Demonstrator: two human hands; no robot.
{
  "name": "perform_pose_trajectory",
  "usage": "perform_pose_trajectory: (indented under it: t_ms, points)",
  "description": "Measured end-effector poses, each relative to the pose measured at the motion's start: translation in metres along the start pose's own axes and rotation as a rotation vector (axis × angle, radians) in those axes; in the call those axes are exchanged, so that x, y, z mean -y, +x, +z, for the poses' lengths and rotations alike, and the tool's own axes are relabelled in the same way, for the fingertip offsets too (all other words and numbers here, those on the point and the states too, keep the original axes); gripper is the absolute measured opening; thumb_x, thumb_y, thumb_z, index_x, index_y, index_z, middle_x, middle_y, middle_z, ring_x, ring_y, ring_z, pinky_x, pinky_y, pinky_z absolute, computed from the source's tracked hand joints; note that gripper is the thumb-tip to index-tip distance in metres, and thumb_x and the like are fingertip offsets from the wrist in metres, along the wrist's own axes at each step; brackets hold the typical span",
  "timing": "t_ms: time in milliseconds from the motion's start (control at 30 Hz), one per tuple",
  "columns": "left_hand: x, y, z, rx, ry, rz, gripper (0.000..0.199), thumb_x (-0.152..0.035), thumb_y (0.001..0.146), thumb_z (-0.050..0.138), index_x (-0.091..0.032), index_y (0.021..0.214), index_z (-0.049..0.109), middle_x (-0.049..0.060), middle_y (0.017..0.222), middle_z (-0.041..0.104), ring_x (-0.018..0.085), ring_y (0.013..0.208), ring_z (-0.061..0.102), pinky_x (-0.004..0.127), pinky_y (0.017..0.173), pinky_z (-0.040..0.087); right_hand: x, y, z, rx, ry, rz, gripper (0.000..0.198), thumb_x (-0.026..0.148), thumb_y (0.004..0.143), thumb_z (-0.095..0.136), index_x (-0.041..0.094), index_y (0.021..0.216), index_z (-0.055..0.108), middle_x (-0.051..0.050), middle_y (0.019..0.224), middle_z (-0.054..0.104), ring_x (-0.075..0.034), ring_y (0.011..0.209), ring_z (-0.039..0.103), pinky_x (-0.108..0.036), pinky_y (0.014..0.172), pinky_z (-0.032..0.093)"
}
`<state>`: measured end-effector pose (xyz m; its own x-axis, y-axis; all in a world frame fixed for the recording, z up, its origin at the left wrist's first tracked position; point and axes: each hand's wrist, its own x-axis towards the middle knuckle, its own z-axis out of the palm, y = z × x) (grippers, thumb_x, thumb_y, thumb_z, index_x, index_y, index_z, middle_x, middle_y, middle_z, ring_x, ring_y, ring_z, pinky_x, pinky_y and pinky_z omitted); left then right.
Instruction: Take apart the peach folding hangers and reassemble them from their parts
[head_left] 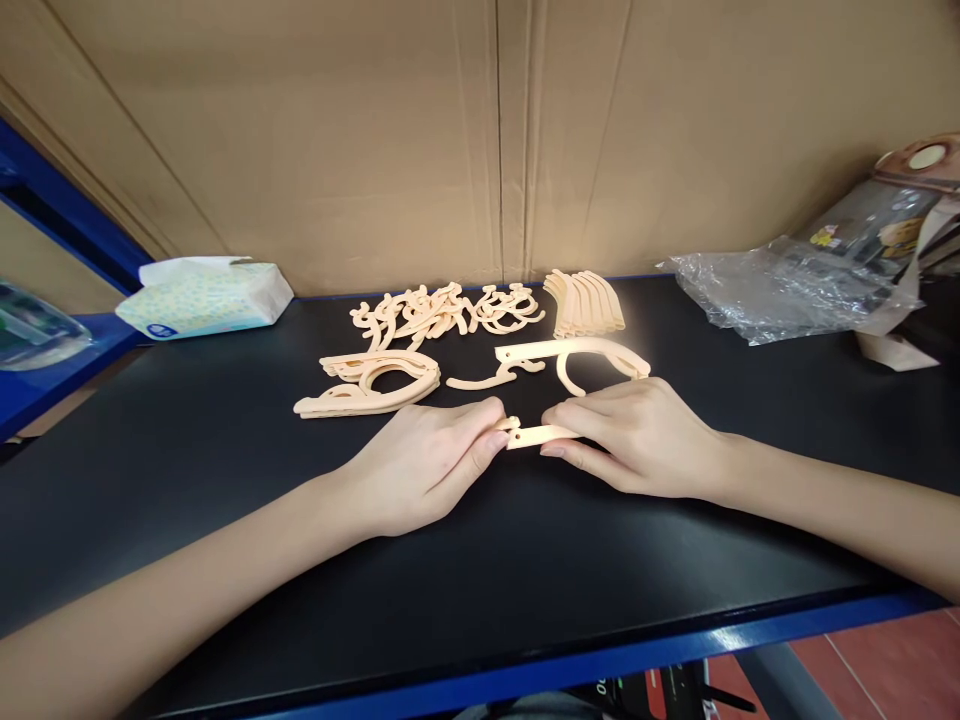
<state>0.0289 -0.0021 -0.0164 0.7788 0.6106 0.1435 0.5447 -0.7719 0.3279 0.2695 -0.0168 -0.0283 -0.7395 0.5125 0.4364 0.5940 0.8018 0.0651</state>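
Note:
My left hand (431,465) pinches a small beige hanger piece (508,424), mostly hidden by the fingers. My right hand (645,435) is closed on a beige plastic hanger arm (534,436); its end with a round hole points left and meets, or nearly meets, the small piece. Just beyond the right hand lies another hanger arm (570,347) with a curved bar. A loose hanger hook (484,381) rests between the hands, farther back. Beyond the left hand, folded hangers (367,402) are stacked on the black table (450,610).
At the back are a heap of hanger hooks (420,318) and a row of nested hanger arms (586,303). A tissue pack (206,300) stands back left. Clear plastic bag (757,290) and strapped bottle (870,220) are at right. Cardboard (337,140) walls the back.

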Motion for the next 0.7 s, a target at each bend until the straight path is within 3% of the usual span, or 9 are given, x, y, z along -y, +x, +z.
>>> perform_pose_trajectory:
  t_ms: [500,700]
  points:
    - [-0.0041,0.0005,-0.008,0.082,-0.165,0.035,0.027,-0.029,0.099,0.027,-0.021,0.075,0.036,-0.006,0.059,0.037,0.011,0.05,0.038,0.026,0.05,0.026,0.003,0.0005,-0.0011,-0.038,-0.061,-0.029,0.036,0.037,0.099,0.038,0.018,0.081,0.062,0.003,0.062,0.062,-0.01,0.052,0.053,-0.027,0.051,0.028]
    - [-0.0036,0.002,-0.004,0.08,-0.024,0.027,0.035,-0.043,0.095,0.044,-0.022,0.071,0.029,-0.008,0.054,0.036,0.01,0.044,0.036,0.023,0.044,0.022,0.0046,0.0014,-0.0007,-0.044,-0.079,-0.026,0.037,0.036,0.1,0.037,0.018,0.079,0.061,0.003,0.061,0.061,-0.01,0.051,0.052,-0.027,0.05,0.028]
